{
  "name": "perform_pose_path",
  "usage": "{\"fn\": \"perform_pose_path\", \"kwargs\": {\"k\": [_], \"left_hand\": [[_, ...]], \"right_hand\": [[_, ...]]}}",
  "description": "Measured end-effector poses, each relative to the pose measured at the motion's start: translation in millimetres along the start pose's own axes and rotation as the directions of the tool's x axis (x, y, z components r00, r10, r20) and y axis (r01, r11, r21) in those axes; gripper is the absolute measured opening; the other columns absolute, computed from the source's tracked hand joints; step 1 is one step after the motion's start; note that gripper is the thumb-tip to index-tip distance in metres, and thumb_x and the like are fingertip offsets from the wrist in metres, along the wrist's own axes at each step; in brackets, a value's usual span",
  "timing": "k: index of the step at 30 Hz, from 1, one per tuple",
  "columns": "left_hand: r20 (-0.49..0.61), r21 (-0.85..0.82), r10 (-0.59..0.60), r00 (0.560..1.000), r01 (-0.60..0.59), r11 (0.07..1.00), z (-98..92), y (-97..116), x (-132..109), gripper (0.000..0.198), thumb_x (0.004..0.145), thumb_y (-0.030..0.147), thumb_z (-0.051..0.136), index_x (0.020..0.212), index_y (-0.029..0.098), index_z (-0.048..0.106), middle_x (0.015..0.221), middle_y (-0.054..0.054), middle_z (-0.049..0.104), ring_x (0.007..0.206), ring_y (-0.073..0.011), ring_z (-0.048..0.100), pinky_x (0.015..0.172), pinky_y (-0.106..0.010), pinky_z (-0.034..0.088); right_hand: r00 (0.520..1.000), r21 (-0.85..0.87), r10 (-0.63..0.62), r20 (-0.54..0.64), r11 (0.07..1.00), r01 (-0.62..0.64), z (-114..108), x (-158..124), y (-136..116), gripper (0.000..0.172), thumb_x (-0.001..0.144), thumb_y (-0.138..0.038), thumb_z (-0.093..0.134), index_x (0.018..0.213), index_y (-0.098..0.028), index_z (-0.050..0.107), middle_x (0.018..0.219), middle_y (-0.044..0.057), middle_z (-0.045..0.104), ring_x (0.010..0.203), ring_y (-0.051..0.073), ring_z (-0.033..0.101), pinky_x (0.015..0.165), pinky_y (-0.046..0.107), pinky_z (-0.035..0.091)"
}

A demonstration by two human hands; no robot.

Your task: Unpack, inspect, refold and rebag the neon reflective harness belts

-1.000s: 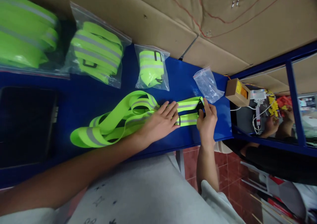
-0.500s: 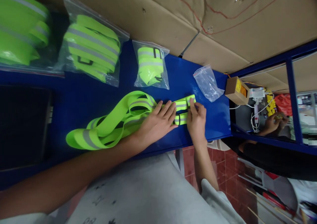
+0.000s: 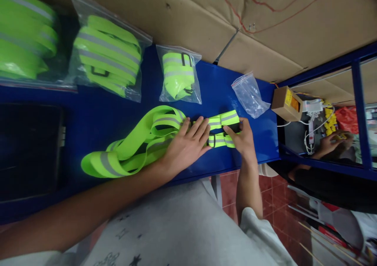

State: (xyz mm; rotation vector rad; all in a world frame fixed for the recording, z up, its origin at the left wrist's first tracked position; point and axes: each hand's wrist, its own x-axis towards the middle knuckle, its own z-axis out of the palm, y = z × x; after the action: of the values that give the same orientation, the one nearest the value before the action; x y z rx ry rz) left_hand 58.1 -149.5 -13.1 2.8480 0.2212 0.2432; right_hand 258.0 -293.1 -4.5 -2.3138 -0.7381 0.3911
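The yellow-green strap with grey stripes lies on the blue bench, looped loosely at its left end and running in 2 bands toward the right. The left hand rests palm down across it, fingers extended and pressing, not closed around it. The right hand is at the folded right ends, thumb and fingers bent and apart over a dark patch; whether they grip firmly cannot be told. A black buckle sits just beside the left fingertips. Behind, 3 clear bags hold similar straps. A flat clear bag lies near a cardboard box. A co-worker's hand shows beyond the blue frame.
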Motion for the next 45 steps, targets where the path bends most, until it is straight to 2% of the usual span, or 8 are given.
{"fn": "perform_pose_path", "kwargs": {"k": [7, 11, 16, 23, 31, 36, 40, 45], "left_hand": [[0.028, 0.009, 0.056, 0.998, -0.056, 0.998, 10.1, 11.5, 26.1, 0.059, 0.107, 0.042, 0.047, 0.158, 0.012, 0.045, 0.171, -0.020, 0.029, 0.158, -0.0359, 0.032, 0.128, -0.060, 0.030], [0.000, 0.003, 0.011, 1.000, -0.011, 1.000, 11.6, 16.1, 32.4, 0.057, 0.108, 0.040, 0.045, 0.154, 0.007, 0.050, 0.169, -0.023, 0.032, 0.158, -0.0382, 0.033, 0.128, -0.062, 0.027], [-0.014, -0.019, -0.041, 0.999, 0.041, 0.999, 3.5, 14.1, 19.3, 0.060, 0.107, 0.044, 0.047, 0.158, 0.012, 0.045, 0.169, -0.024, 0.032, 0.157, -0.0384, 0.035, 0.128, -0.066, 0.023], [0.007, 0.035, -0.093, 0.996, 0.092, 0.995, -3.2, 9.4, 8.1, 0.067, 0.106, 0.051, 0.045, 0.156, 0.005, 0.045, 0.164, -0.028, 0.038, 0.151, -0.0456, 0.042, 0.124, -0.073, 0.024], [0.008, 0.005, -0.111, 0.994, 0.111, 0.994, -10.6, 4.0, 6.6, 0.069, 0.105, 0.055, 0.045, 0.156, 0.007, 0.046, 0.162, -0.027, 0.044, 0.151, -0.0423, 0.043, 0.125, -0.072, 0.022], [0.046, 0.028, -0.133, 0.990, 0.132, 0.991, -16.1, 7.8, 8.1, 0.071, 0.102, 0.053, 0.053, 0.156, 0.007, 0.045, 0.158, -0.029, 0.048, 0.148, -0.0471, 0.044, 0.123, -0.078, 0.019], [0.051, 0.071, -0.144, 0.988, 0.140, 0.988, -20.4, 18.6, 10.1, 0.070, 0.101, 0.052, 0.055, 0.155, 0.007, 0.047, 0.153, -0.031, 0.052, 0.146, -0.0485, 0.044, 0.121, -0.080, 0.019], [0.049, 0.044, -0.158, 0.986, 0.156, 0.987, -27.9, 15.4, 13.6, 0.081, 0.102, 0.050, 0.054, 0.160, -0.001, 0.033, 0.150, -0.031, 0.054, 0.140, -0.0440, 0.050, 0.120, -0.071, 0.031]], "right_hand": [[0.938, -0.417, -0.286, -0.194, 0.890, 0.185, 2.1, -11.2, -19.7, 0.045, 0.099, -0.029, 0.057, 0.144, -0.026, 0.058, 0.129, 0.013, 0.066, 0.115, 0.030, 0.065, 0.094, 0.048, 0.056], [0.931, -0.588, -0.364, -0.013, 0.756, 0.287, 19.4, -26.6, -23.8, 0.045, 0.107, -0.027, 0.041, 0.147, -0.030, 0.060, 0.122, 0.016, 0.061, 0.108, 0.029, 0.061, 0.093, 0.049, 0.055], [0.894, -0.288, -0.417, 0.164, 0.847, 0.447, 11.1, -22.5, -19.2, 0.042, 0.109, -0.039, 0.044, 0.143, -0.026, 0.065, 0.111, 0.011, 0.058, 0.106, 0.023, 0.059, 0.098, 0.044, 0.053], [0.981, -0.305, -0.171, -0.091, 0.943, 0.136, 23.4, -7.8, -11.0, 0.061, 0.091, -0.060, 0.068, 0.135, -0.017, 0.062, 0.136, 0.019, 0.057, 0.130, 0.037, 0.053, 0.109, 0.062, 0.042], [0.998, 0.184, 0.014, 0.065, 0.983, -0.026, 9.6, -3.8, -16.7, 0.051, 0.087, -0.053, 0.075, 0.120, -0.025, 0.047, 0.097, 0.004, 0.074, 0.081, 0.022, 0.071, 0.069, 0.035, 0.055], [0.966, -0.290, -0.165, -0.197, 0.951, 0.104, 3.5, -9.6, -34.8, 0.038, 0.092, -0.038, 0.071, 0.122, -0.025, 0.053, 0.105, 0.007, 0.072, 0.090, 0.028, 0.069, 0.078, 0.043, 0.054], [0.929, -0.573, -0.365, -0.064, 0.776, 0.265, 22.4, -25.6, -50.4, 0.024, 0.104, -0.024, 0.047, 0.123, -0.023, 0.061, 0.108, 0.013, 0.070, 0.099, 0.030, 0.064, 0.086, 0.048, 0.053], [0.884, -0.566, -0.447, 0.135, 0.698, 0.439, 29.4, -36.5, -51.0, 0.034, 0.107, -0.027, 0.045, 0.137, -0.025, 0.061, 0.121, 0.013, 0.067, 0.103, 0.028, 0.061, 0.091, 0.046, 0.053]]}}
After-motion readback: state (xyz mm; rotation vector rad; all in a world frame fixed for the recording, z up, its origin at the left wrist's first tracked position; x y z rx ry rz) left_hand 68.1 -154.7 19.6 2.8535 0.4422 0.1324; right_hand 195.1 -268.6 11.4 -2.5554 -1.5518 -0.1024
